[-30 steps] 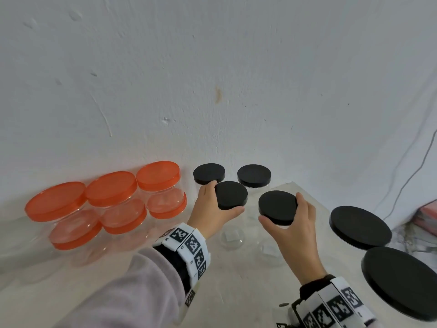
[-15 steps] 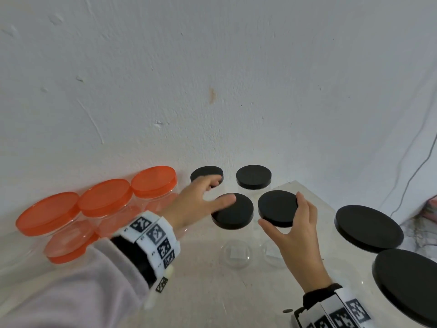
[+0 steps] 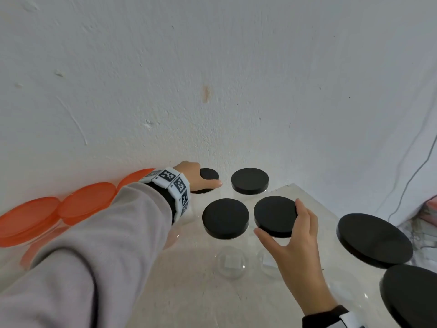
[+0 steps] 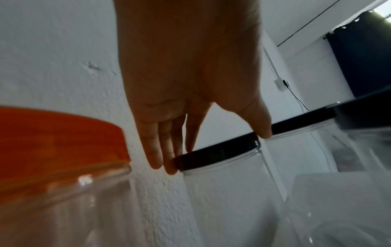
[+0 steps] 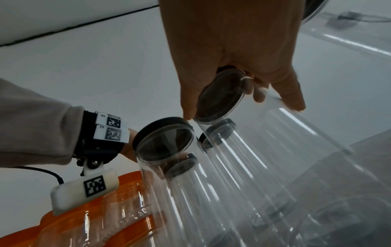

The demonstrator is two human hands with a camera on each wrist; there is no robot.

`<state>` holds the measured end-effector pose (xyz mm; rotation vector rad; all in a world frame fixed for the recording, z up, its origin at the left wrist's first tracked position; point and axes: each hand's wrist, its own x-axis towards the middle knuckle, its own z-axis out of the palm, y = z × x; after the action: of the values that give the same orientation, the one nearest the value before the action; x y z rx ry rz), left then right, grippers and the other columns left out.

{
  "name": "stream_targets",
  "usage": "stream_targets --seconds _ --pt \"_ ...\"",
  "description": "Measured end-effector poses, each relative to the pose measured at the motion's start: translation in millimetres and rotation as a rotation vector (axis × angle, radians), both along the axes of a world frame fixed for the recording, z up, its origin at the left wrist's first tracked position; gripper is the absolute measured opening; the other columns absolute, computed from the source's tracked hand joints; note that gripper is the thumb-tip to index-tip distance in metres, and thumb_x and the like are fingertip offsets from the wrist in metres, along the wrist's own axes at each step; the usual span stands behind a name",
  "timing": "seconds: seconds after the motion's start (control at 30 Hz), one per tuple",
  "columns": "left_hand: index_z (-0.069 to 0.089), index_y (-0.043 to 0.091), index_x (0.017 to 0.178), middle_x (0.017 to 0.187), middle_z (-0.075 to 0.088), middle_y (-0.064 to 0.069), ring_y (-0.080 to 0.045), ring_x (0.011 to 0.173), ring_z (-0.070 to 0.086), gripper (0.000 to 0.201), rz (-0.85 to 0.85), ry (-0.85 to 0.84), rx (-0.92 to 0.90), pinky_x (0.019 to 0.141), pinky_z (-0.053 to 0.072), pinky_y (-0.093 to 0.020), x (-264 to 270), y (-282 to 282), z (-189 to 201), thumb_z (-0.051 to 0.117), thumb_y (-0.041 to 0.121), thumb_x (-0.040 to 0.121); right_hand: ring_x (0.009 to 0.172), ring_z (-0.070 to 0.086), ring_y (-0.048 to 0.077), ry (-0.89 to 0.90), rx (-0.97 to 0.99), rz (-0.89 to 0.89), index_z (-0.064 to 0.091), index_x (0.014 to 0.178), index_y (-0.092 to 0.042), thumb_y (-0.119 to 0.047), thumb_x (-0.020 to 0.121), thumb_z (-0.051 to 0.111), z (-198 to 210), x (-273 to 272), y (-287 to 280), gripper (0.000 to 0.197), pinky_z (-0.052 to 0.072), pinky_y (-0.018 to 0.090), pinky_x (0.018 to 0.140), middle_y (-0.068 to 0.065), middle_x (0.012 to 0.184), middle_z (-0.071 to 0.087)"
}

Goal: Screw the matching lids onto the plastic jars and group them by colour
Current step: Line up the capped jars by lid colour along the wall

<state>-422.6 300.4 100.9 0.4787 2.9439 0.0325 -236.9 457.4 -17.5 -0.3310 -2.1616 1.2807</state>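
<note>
Four clear jars with small black lids stand in a square near the wall. My left hand reaches to the back-left black lid, and in the left wrist view its fingers and thumb pinch that lid at opposite rims. My right hand grips the front-right black lid, thumb in front and fingers behind; the right wrist view shows that lid from below through its jar. The front-left lid and back-right lid are untouched.
Three orange-lidded jars line the wall at the left, partly behind my left sleeve. Two bigger black-lidded jars stand at the right near the table edge. The white wall is close behind the jars, and a cable hangs at far right.
My left hand let go of the front-left black-lidded jar, which now stands beside the right one, and reached back to the back-left lid. My right hand stayed on its lid.
</note>
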Motion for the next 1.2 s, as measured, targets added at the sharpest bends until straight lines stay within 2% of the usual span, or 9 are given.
stream_targets --seconds 0.1,0.23,0.33,0.6,0.67,0.8,0.93,1.03,1.2 --pt "0.054 0.012 0.104 0.097 0.057 -0.004 -0.019 0.086 0.056 0.061 0.031 0.016 -0.001 0.069 0.042 -0.027 -2 -1 0 0.06 0.066 0.077 0.114 0.033 0.0 0.004 -0.01 0.0 0.02 0.149 -0.015 -0.027 0.076 0.079 -3 0 1 0.095 0.028 -0.007 0.079 -0.011 0.134 0.024" --pt "0.054 0.009 0.103 0.091 0.055 -0.004 -0.019 0.083 0.054 0.054 0.076 0.025 -0.069 0.059 0.038 -0.024 -3 -5 6 0.061 0.058 0.082 0.116 0.033 0.001 0.007 -0.01 0.008 0.019 0.149 -0.018 -0.028 0.076 0.078 -2 -1 0 0.095 0.029 -0.001 0.083 -0.007 0.139 0.026" --pt "0.051 0.009 0.1 0.079 0.049 0.0 -0.016 0.076 0.051 0.041 0.089 0.049 -0.094 0.054 0.033 -0.022 -2 -5 8 0.061 0.046 0.085 0.116 0.033 0.001 0.009 -0.008 0.003 0.019 0.149 -0.016 -0.027 0.076 0.079 -2 -1 0 0.095 0.029 -0.007 0.079 -0.007 0.139 0.025" --pt "0.053 0.002 0.119 0.102 0.054 -0.008 -0.02 0.088 0.052 0.049 0.063 0.01 -0.115 0.057 0.035 -0.021 2 -7 17 0.067 0.033 0.085 0.118 0.033 0.002 0.012 -0.007 0.005 0.019 0.149 -0.016 -0.027 0.075 0.079 -2 0 -1 0.096 0.028 -0.008 0.079 -0.007 0.138 0.025" --pt "0.051 0.001 0.125 0.105 0.051 -0.009 -0.02 0.093 0.052 0.055 0.027 0.053 -0.099 0.065 0.041 -0.024 5 1 23 0.066 0.037 0.086 0.121 0.035 0.006 0.011 -0.006 0.004 0.019 0.149 -0.016 -0.027 0.075 0.079 -2 0 -1 0.096 0.028 -0.005 0.083 -0.005 0.141 0.026" --pt "0.036 0.012 0.144 0.143 0.042 -0.007 -0.023 0.129 0.043 0.073 -0.2 0.041 0.017 0.105 0.037 -0.037 9 36 31 0.061 0.05 0.087 0.127 0.035 0.01 0.012 0.003 -0.001 0.019 0.149 -0.017 -0.029 0.075 0.079 -1 0 -2 0.096 0.029 0.002 0.092 -0.004 0.143 0.025" --pt "0.033 0.019 0.145 0.143 0.044 -0.001 -0.021 0.127 0.045 0.076 -0.354 -0.067 -0.091 0.106 0.038 -0.038 18 73 27 0.056 0.06 0.086 0.132 0.034 0.014 0.0 0.012 -0.009 0.019 0.15 -0.018 -0.031 0.073 0.079 2 0 -4 0.098 0.034 0.019 0.102 -0.003 0.146 0.024" --pt "0.04 0.015 0.138 0.128 0.053 -0.005 -0.021 0.11 0.054 0.074 -0.416 -0.06 -0.154 0.097 0.047 -0.038 20 86 15 0.062 0.059 0.083 0.131 0.033 0.011 -0.003 0.019 -0.011 0.019 0.149 -0.019 -0.031 0.073 0.079 1 1 -4 0.097 0.03 0.012 0.099 -0.004 0.146 0.023" --pt "0.036 0.016 0.14 0.126 0.052 -0.003 -0.021 0.109 0.054 0.084 -0.393 -0.039 -0.189 0.095 0.048 -0.039 15 88 17 0.067 0.061 0.076 0.13 0.03 0.008 0.001 0.009 -0.009 0.019 0.149 -0.019 -0.029 0.074 0.079 -3 0 -2 0.097 0.02 -0.01 0.087 -0.008 0.145 0.022"
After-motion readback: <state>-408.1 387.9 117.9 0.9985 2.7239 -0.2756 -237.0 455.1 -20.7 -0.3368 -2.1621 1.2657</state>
